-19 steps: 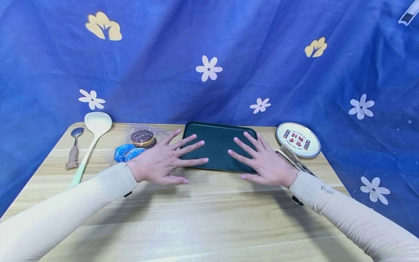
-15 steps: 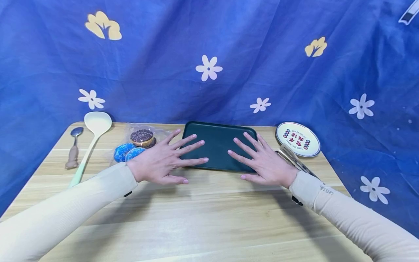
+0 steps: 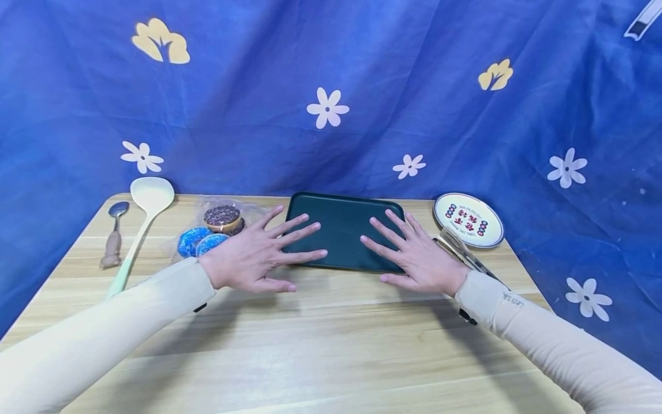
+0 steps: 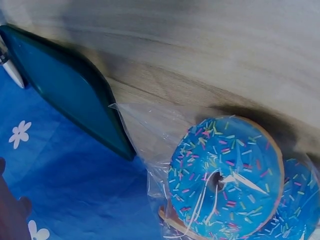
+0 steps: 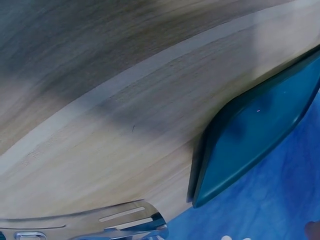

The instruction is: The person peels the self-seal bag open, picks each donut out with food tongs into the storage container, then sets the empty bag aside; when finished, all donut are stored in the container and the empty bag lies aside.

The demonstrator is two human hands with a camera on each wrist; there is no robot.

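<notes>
- Blue cloth (image 3: 248,109) hangs behind everything, printed with white flowers and yellow leafy shapes.
- The wooden table (image 3: 331,339) carries all the objects, most of them along its far edge.
- A dark green tray (image 3: 341,233) lies flat at the middle of that edge, ahead of and between the two hands.
- A white ladle with a pale green handle (image 3: 147,221) lies at the left, well apart from the tray.
- The left hand (image 3: 258,253) is spread, palm down, grasping nothing; its fingertips overlap the tray's left part in the head view. Whether they touch it I cannot tell.
- The right hand (image 3: 421,259) is likewise spread and free of any object, fingertips over the tray's right part; contact cannot be told here either.
- A round white plate (image 3: 468,220) with red lettering sits beyond the right hand.
- Metal tongs (image 3: 457,245) lie between that plate and the right wrist, partly hidden.
- Blue sprinkled doughnuts (image 3: 193,241) and a chocolate-topped one (image 3: 222,217), in clear plastic, lie just beyond the left wrist.
- A small spoon (image 3: 112,238) with a brown handle lies left of the ladle.
</notes>
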